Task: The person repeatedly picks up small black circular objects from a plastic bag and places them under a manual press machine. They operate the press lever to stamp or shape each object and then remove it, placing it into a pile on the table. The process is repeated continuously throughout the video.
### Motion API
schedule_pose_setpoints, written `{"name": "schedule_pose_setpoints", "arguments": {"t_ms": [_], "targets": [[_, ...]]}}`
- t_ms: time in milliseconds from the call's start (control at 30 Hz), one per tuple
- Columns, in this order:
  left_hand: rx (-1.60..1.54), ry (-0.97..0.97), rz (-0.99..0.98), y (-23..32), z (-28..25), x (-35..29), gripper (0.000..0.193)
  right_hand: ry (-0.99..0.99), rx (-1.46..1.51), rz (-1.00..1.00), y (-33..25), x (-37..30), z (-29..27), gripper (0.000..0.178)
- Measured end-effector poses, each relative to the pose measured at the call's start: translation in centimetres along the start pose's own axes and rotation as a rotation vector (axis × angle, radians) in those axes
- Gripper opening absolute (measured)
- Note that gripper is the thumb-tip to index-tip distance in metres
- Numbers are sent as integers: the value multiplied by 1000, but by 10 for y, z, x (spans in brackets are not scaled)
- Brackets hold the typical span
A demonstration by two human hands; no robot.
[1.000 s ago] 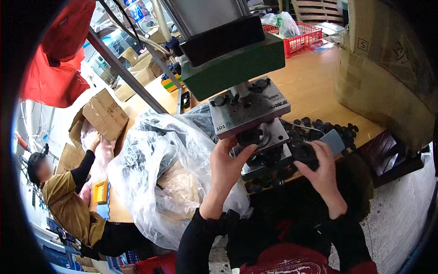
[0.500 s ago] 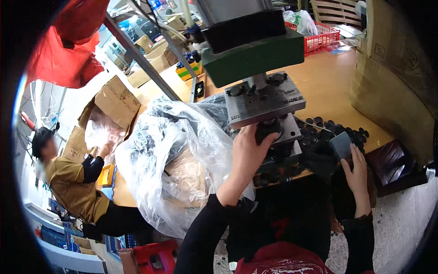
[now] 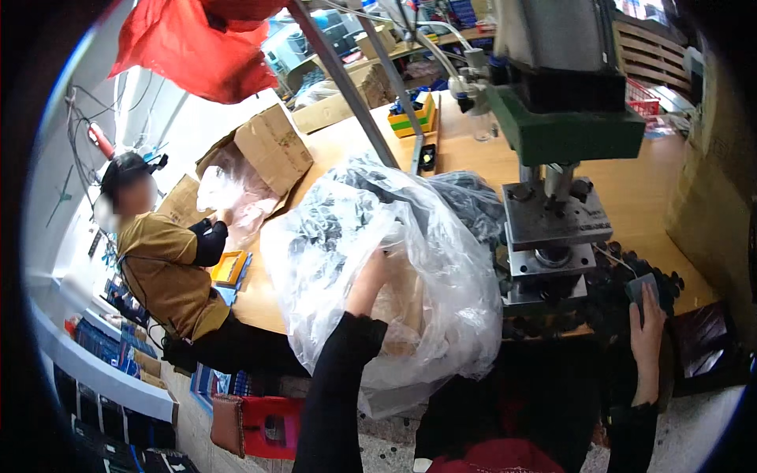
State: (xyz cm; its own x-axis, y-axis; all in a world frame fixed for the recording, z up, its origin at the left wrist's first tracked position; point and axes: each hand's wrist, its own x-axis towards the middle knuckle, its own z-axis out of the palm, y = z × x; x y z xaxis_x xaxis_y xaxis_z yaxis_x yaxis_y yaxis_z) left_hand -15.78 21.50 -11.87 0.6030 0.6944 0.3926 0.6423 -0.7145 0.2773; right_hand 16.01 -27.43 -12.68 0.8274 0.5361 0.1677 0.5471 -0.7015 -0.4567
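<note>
My left hand (image 3: 371,282) reaches into a large clear plastic bag (image 3: 461,315) on the table; its fingers are hidden inside by plastic. Dark pieces and a light brown surface show through the bag. To its right stands a press with a green head (image 3: 564,126) and a steel die (image 3: 556,225) under it. A round dark part (image 3: 553,256) sits between the die's plates. My right hand (image 3: 648,331) is at the right, thumb and fingers against a small grey rectangular block (image 3: 643,290), which it appears to grip. Black round pieces (image 3: 619,272) lie heaped beside the block.
Another person (image 3: 162,260) works at the left by an open cardboard box (image 3: 272,150). A yellow bin (image 3: 414,117) stands behind the bag. A metal post (image 3: 347,87) rises there. Tall cardboard (image 3: 710,189) and a dark box (image 3: 706,343) border the right side.
My left hand has moved left from the press die into the plastic bag. The round dark part now sits in the die without my hand. The view has swung left; my right hand stays at the block.
</note>
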Motion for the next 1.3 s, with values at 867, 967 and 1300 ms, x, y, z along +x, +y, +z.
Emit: {"name": "schedule_pose_setpoints", "arguments": {"t_ms": [867, 967, 1300], "targets": [[-1030, -443, -296, 87, -103, -65, 45, 334, 471, -433, -186, 37, -20, 42], [-1421, -364, -247, 118, -126, -108, 58, 170, 603, -304, -208, 46, -17, 43], [-1235, -268, -4, 236, -77, -63, 59, 269, 455, -398, -164, 33, 3, 54]]}}
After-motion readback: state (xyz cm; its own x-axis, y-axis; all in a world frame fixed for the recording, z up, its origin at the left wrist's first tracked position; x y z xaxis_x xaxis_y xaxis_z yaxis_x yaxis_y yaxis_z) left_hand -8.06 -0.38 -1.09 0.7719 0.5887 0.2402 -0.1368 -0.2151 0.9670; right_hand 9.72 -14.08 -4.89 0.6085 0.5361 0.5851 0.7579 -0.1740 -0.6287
